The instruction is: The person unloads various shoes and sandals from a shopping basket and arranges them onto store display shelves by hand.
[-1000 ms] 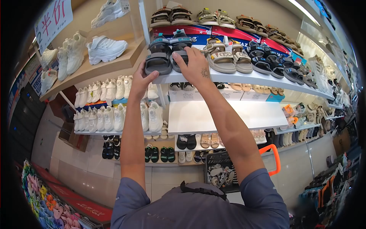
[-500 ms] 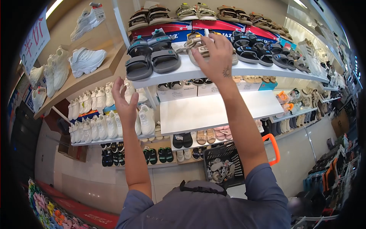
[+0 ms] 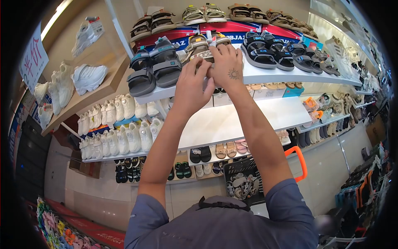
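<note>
Both of my hands are at the front edge of the upper white shelf (image 3: 290, 77), over a pair of beige sandals (image 3: 199, 45). My left hand (image 3: 193, 86) has bent fingers on the front of the left sandal. Beside it, my right hand (image 3: 227, 66) curls its fingers over the right sandal and hides much of it. The undersides of the fingers are hidden. Left of my hands stands a grey sandal pair with blue lettering (image 3: 165, 68). To the right sit black and blue sandals (image 3: 261, 52).
White sneakers (image 3: 89, 79) stand on a wooden shelf (image 3: 108, 83) at left. Below is a bare-topped white shelf (image 3: 244, 120). A black basket (image 3: 232, 172) holding shoes, with an orange handle (image 3: 304, 166), is on the floor side. A handwritten sign (image 3: 34, 62) hangs at upper left.
My hands have left the grey sandals and moved right to the beige pair, my right hand first, then my left. The view has shifted too.
</note>
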Motion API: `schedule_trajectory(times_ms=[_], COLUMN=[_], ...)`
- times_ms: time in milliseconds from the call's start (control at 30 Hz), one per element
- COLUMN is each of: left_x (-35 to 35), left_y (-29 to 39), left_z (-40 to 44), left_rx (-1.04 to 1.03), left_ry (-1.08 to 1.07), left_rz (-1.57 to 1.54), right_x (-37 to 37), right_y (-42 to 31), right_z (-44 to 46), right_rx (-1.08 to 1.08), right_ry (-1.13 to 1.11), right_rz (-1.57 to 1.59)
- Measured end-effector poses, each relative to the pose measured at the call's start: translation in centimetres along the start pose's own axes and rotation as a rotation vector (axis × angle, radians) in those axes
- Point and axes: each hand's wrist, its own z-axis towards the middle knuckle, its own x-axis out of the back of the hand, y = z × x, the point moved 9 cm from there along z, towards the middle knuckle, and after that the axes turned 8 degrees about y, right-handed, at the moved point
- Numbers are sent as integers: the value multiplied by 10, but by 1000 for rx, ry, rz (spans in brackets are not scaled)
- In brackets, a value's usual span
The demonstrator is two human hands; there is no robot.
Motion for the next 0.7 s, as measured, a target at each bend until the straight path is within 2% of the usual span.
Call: schedule_trajectory(times_ms=[100,200,367,433,500,600,700], left_x=[-9,-13,-19,-15,-13,-12,-47], left_y=[-3,-5,9,15,21,43,57], left_z=[0,2,0,-7,-24,-73,-166], left_rx=[50,61,11,4,8,24,210], left_ry=[23,22,-9,52,83,132,-40], left_rz=[-13,-29,-31,-5,5,-50,-184], right_x=[2,10,16,22,36,79,59], right_y=[1,5,16,19,23,17,26], right_z=[0,2,4,1,-5,-52,-166], right_rx=[-3,-55,-90,-86,-40,44,-114], right_ry=[91,208,263,294,372,418,190], right_rz=[2,133,312,364,582,600,627])
